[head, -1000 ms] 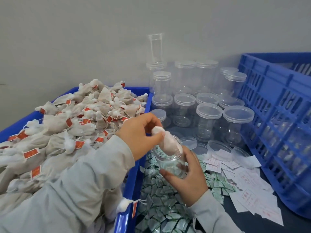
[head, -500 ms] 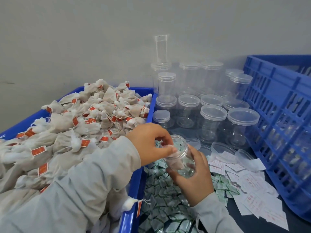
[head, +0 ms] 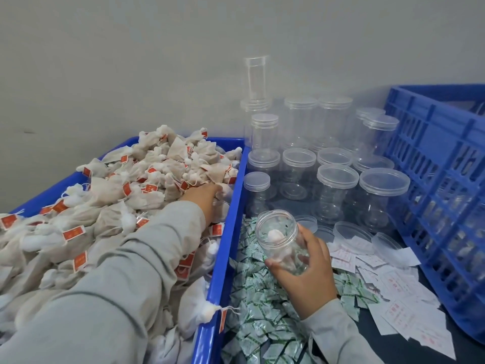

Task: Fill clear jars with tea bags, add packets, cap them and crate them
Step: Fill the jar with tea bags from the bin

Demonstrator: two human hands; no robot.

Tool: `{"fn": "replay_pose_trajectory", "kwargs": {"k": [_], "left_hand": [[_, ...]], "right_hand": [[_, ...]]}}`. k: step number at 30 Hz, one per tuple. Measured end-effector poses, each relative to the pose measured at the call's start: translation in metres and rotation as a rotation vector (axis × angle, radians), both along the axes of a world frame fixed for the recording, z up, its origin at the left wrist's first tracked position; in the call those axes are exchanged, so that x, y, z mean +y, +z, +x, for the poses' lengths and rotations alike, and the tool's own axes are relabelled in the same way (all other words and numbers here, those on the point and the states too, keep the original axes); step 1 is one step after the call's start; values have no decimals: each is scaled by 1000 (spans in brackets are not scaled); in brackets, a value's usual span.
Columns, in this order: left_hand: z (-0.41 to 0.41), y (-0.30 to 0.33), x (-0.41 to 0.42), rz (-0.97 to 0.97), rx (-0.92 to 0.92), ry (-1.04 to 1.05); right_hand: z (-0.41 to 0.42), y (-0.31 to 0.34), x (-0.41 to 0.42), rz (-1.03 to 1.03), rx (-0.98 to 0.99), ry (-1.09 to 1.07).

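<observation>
Holding an uncapped clear jar (head: 282, 241) tilted over the heap of green-and-white packets (head: 258, 306), the right hand (head: 305, 269) has fingers and thumb wrapped round its lower half; at least one tea bag (head: 274, 236) lies inside, though I cannot count them through the plastic. So the filling looks barely begun: no packet is in the jar, no cap is on it, and crating is still ahead. Beside it, white slips (head: 401, 287) spread across the dark table, with about three loose lids (head: 350, 231) upturned just beyond. The left hand (head: 204, 198) reaches into the blue tray (head: 231, 229) and presses among the piled tea bags (head: 147, 179), far too many to count; its fingertips are buried, so I cannot tell whether it grips one. Farther back stand a dozen or so empty capped jars (head: 337, 190), some stacked. One blue crate (head: 443, 158) sits at the right, with what look like jars behind its slats.
</observation>
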State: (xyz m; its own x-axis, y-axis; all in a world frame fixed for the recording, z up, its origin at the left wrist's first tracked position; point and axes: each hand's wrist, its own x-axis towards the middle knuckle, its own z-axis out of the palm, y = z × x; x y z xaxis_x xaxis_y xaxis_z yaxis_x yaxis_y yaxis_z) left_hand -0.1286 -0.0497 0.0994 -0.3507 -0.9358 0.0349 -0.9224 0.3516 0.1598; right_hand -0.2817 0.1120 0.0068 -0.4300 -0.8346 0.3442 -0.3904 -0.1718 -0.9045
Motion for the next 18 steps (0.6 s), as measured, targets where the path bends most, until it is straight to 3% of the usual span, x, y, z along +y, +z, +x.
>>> {"fn": "replay_pose_trajectory", "kwargs": {"k": [7, 10, 14, 18], "left_hand": [[-2, 3, -7, -35, -41, 80], [0, 10, -2, -85, 35, 89], [8, 21, 11, -317, 391, 46], [9, 41, 30, -233, 859, 41]], "right_hand": [[0, -3, -1, 5, -46, 17], [-1, -3, -2, 7, -63, 18], [-2, -3, -3, 0, -77, 5], [-2, -5, -4, 2, -74, 20]]}}
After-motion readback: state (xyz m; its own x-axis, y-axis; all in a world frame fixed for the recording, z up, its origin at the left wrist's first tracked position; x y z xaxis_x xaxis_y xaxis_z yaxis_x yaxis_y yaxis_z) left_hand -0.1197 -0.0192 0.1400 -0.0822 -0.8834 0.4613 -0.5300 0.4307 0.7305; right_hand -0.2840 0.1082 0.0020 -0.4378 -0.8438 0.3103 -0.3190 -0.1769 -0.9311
